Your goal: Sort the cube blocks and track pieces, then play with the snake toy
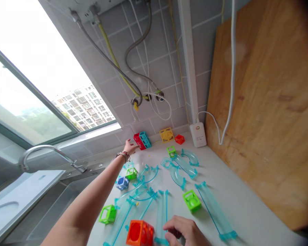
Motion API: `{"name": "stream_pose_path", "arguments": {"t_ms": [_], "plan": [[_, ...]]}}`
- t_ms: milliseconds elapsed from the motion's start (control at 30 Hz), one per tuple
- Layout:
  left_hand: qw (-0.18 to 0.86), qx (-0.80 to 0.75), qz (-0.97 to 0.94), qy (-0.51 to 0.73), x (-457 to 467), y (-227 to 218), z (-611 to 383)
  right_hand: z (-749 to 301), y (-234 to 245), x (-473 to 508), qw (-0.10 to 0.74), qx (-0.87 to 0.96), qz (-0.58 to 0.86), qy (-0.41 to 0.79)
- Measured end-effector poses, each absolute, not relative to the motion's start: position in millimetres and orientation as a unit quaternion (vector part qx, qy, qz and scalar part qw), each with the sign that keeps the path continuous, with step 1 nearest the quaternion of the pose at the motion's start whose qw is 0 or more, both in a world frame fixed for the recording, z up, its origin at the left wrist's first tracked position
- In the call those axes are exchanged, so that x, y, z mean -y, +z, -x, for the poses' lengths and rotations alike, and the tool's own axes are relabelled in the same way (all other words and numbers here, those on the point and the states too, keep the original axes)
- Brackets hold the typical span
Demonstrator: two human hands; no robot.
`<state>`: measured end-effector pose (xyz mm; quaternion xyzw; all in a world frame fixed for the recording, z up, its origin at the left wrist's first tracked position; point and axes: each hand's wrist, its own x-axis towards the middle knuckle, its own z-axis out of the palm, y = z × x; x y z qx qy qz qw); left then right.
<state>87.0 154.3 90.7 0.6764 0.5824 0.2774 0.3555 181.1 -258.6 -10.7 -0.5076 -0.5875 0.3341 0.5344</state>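
Note:
My left hand [130, 147] stretches far out to the back of the counter, fingers apart, beside a stack of red blocks [139, 141] with teal blocks [145, 139] joined on its right. Whether the fingertips touch the red side I cannot tell. Low in the view, my right hand [183, 230] is loosely curled, thumb and forefinger apart, with nothing visible between them. It is close to the end of a clear teal straight track [162, 215]. Left of that track sits an orange block piece [140, 233]. A green cube frame [192, 201] lies beyond my right hand.
Clear teal curved tracks [178, 177] and a long track [215, 212] are spread over the white counter. A blue cube [122, 183], yellow frame [166, 135] and red cube [179, 139] lie about. A sink with a faucet [51, 150] is left; a wooden board [259, 102] stands right.

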Motion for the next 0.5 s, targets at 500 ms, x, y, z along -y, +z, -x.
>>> {"name": "stream_pose_path", "arguments": {"t_ms": [500], "plan": [[0.367,-0.415,-0.777,0.299,182,119,96,-184,2,263,0.528,0.555,0.536,0.355]]}}
